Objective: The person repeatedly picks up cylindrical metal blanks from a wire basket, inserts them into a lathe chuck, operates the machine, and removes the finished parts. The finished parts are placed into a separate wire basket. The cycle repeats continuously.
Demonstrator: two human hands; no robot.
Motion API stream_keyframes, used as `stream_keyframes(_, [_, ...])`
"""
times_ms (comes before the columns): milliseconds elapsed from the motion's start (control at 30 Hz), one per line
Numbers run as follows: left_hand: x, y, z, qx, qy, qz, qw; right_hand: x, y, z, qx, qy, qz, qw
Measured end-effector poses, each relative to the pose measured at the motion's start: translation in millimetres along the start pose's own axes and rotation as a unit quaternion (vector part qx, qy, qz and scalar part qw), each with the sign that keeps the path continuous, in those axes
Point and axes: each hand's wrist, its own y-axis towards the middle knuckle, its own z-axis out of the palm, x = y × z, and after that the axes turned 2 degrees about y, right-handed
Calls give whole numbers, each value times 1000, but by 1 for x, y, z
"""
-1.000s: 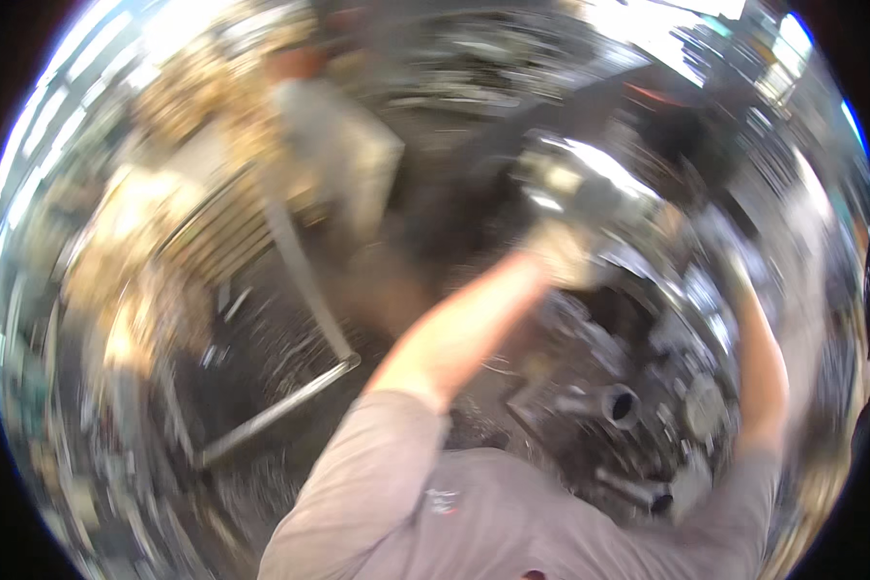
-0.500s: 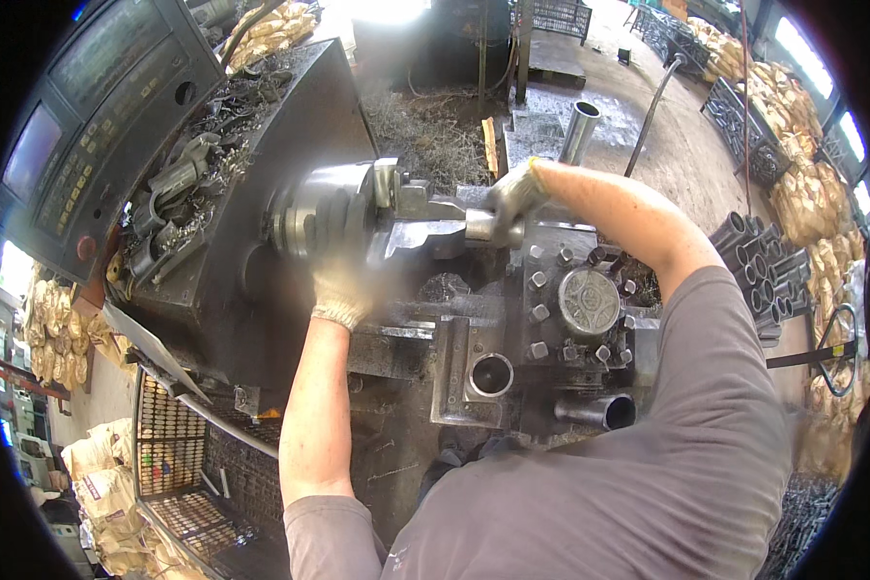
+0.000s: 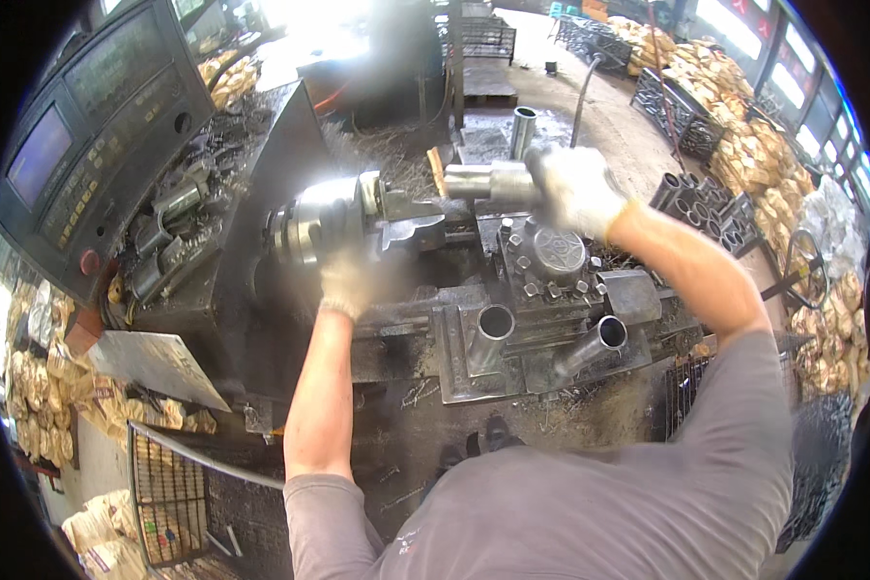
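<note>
My left hand (image 3: 343,256), in a pale work glove, rests against the round steel lathe chuck (image 3: 314,213), its fingers stretched over the curved side. My gloved right hand (image 3: 582,193) is wrapped round the thick end of a stepped steel cylinder (image 3: 483,182), held level above the machine. That cylinder's narrower end points left, toward the chuck jaws (image 3: 411,230), and stands apart from them. Below it is the tool turret (image 3: 559,251) with bolts around its round cap. Glare and a smear blur parts of both gloves.
Two steel tubes, an upright one (image 3: 493,333) and a tilted one (image 3: 599,343), stand on the near side of the machine. Another tube (image 3: 523,130) stands behind. Stacked tubes (image 3: 706,213) lie at right. A control panel (image 3: 87,145) and a chip-strewn ledge (image 3: 179,208) are at left.
My right hand has drawn the stepped cylinder away from the chuck jaws, to the right. My left hand stays on the chuck. The whole view has tilted upward.
</note>
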Motion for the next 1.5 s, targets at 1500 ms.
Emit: stream_keyframes(1500, [-113,-139,3,12,-490,-308,816,-128,-219,140,-123,341,320,875])
